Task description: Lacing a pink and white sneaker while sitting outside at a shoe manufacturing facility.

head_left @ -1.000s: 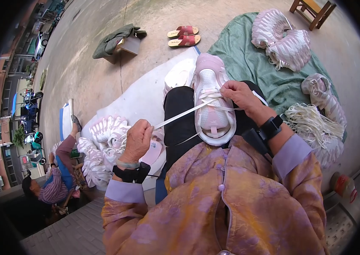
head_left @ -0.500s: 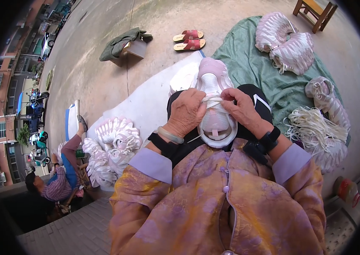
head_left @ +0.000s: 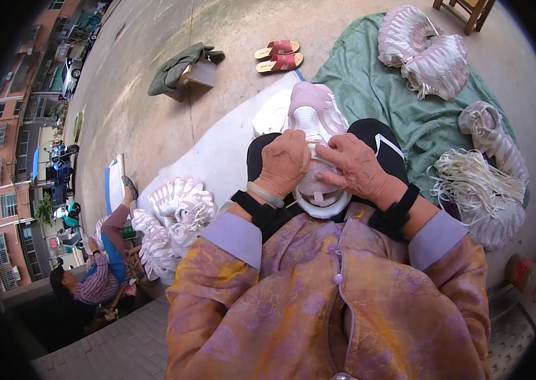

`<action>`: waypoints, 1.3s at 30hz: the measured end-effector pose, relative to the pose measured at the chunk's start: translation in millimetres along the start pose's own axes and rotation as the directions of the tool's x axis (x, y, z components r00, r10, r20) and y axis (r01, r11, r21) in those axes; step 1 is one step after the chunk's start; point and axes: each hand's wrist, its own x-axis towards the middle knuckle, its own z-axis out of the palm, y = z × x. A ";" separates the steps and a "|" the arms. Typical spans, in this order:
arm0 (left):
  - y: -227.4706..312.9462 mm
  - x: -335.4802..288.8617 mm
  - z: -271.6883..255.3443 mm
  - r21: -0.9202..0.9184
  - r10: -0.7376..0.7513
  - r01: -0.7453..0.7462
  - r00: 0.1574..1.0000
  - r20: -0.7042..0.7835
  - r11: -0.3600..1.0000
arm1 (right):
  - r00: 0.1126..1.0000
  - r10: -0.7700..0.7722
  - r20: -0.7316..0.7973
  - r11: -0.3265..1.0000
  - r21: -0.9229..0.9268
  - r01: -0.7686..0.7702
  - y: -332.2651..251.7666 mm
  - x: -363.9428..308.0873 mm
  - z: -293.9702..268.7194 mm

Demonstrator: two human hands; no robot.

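Observation:
A pale pink and white sneaker (head_left: 316, 109) rests between my knees, toe pointing away and heel toward me. My left hand (head_left: 285, 159) is closed at the left side of the lacing, pinching the white shoelace (head_left: 312, 148); its fingertips are partly hidden. Over the shoe's opening, my right hand (head_left: 355, 166) has its fingers apart, with the index finger reaching toward the lacing and the thumb lower, near the heel. A bit of lace shows between the hands.
Stacked sneakers (head_left: 173, 221) lie left on a white sheet (head_left: 211, 149). A green cloth (head_left: 369, 82) at right bears more sneakers (head_left: 436, 66) and a bundle of white laces (head_left: 474, 174). Red slippers (head_left: 279, 63) and a draped box (head_left: 198, 73) stand ahead. A seated person (head_left: 100, 278) is at left.
My right hand has moved from pinching the lace to fingers spread over the shoe's opening. The left hand stays closed at the lacing, a little lower and left. The whole view has shifted slightly.

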 end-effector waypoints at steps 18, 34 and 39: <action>-21.0 -47.0 -24.6 -0.516 -0.396 0.625 0.777 0.490 0.587 | 0.930 0.367 0.018 0.910 0.202 -0.363 6.8 -4.1 -27.0; -46.2 -79.5 -78.9 -0.507 -0.421 0.545 0.838 0.347 0.667 | 0.959 0.270 0.087 0.961 -0.079 -0.264 33.6 -47.8 -69.5; -60.8 -106.5 -117.7 -0.487 -0.541 0.619 0.782 0.308 0.616 | 0.943 0.332 0.022 0.913 -0.260 -0.315 70.9 -88.4 -125.0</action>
